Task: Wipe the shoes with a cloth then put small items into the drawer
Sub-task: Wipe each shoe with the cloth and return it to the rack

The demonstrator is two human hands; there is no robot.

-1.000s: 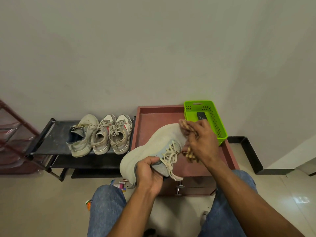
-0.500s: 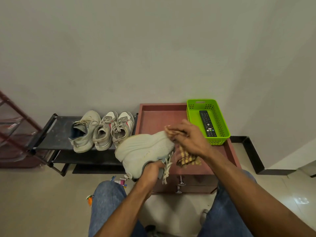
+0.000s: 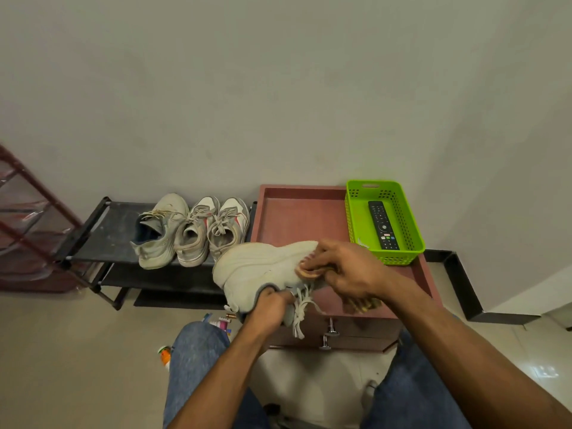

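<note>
My left hand (image 3: 270,308) grips a pale grey sneaker (image 3: 260,267) at its collar, holding it on its side with the sole turned up over the cabinet's front edge. My right hand (image 3: 346,267) holds a checked cloth (image 3: 309,271) bunched against the sneaker's toe end; more of the cloth hangs below my wrist. Three other pale shoes (image 3: 192,232) stand on a low black rack (image 3: 105,233) to the left. Two metal drawer knobs (image 3: 328,335) show on the cabinet front below the sneaker.
A reddish cabinet top (image 3: 297,215) with a raised rim carries a green basket (image 3: 359,224) holding a black remote (image 3: 383,225). Small items (image 3: 221,321) and an orange-capped bottle (image 3: 164,355) lie on the floor by my left knee. A red shelf frame (image 3: 28,218) stands far left.
The sneaker has been rolled over in my left hand, from laces up to sole up. My right hand with the cloth moved from the shoe's side to its toe end.
</note>
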